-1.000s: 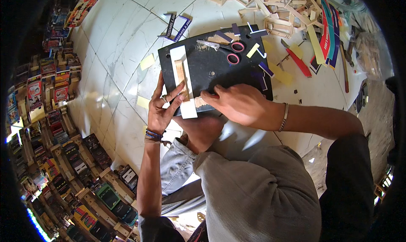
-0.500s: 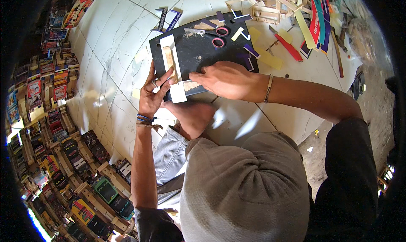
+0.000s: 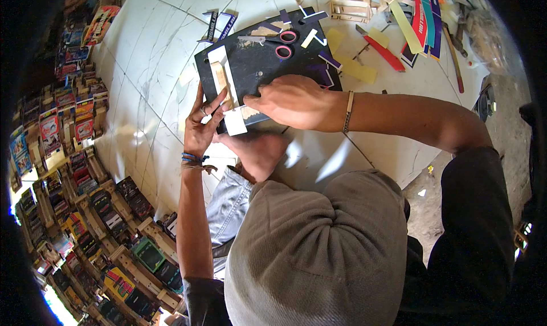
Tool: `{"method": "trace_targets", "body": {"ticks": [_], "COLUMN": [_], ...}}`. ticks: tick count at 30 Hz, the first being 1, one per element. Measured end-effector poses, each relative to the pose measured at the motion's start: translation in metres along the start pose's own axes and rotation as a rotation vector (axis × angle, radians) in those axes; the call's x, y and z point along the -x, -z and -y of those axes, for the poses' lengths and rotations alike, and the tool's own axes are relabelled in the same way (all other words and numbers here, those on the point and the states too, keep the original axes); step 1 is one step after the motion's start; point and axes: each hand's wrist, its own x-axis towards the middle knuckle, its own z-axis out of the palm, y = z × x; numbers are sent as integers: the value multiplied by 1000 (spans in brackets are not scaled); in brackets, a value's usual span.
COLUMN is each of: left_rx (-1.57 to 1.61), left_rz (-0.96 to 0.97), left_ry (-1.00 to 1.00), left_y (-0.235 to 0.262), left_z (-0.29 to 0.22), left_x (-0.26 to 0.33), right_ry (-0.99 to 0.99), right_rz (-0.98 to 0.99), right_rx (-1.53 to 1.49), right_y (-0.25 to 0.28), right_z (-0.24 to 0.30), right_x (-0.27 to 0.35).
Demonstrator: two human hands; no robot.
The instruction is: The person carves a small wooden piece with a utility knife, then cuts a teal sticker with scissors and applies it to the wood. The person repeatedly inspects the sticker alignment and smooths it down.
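Two hands are busy on a black board (image 3: 268,58) that lies on the white tiled floor (image 3: 154,98). The left hand (image 3: 202,124) sits at the near left edge of the board. Its fingers (image 3: 219,101) are spread and press on a long white strip (image 3: 227,92) with a thin wooden stick (image 3: 221,81) lying on it. The strip runs from the far left part of the board to its near edge, where its end hangs over. The left hand is not closed around anything; it just holds the strip flat. The right hand (image 3: 290,101) lies palm down, just beside the left one, with its fingertips at the near end of the strip. I cannot tell if it pinches something small, because the hand hides its own fingertips.

Farther back on the board lie scissors with pink handles (image 3: 282,44) and some small purple and cream scraps (image 3: 319,55). Beyond the board there is a pile of light wooden sticks (image 3: 347,7) and long colourful strips (image 3: 421,18). A red stick (image 3: 382,50) lies near them on the floor. On the left, many small colourful boxes (image 3: 74,126) stand in rows. A grey cap (image 3: 319,252) fills the bottom of the view
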Motion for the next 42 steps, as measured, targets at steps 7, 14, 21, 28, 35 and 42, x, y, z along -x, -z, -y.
{"method": "trace_targets", "body": {"ticks": [7,14,21,28,35,42], "left_rx": [-1,20,30,-283,-507,-479], "left_rz": [10,11,16,-67,-276,-55], "left_ry": [-9,-30,-32,-118,-180,-335], "left_y": [3,2,2,6,18,18], "left_z": [-1,0,8,-5,-36,-62], "left_x": [-2,-2,0,-3,-22,-69], "right_ry": [-88,-35,101,-250,-549,-611], "right_rz": [250,202,-58,379,-33,-195], "right_rx": [-83,-40,-9,-180,-293,-316], "right_y": [26,29,23,55,55,54], "right_z": [6,4,-1,-2,4,20], "right_x": [-20,-15,3,-18,0,11]}}
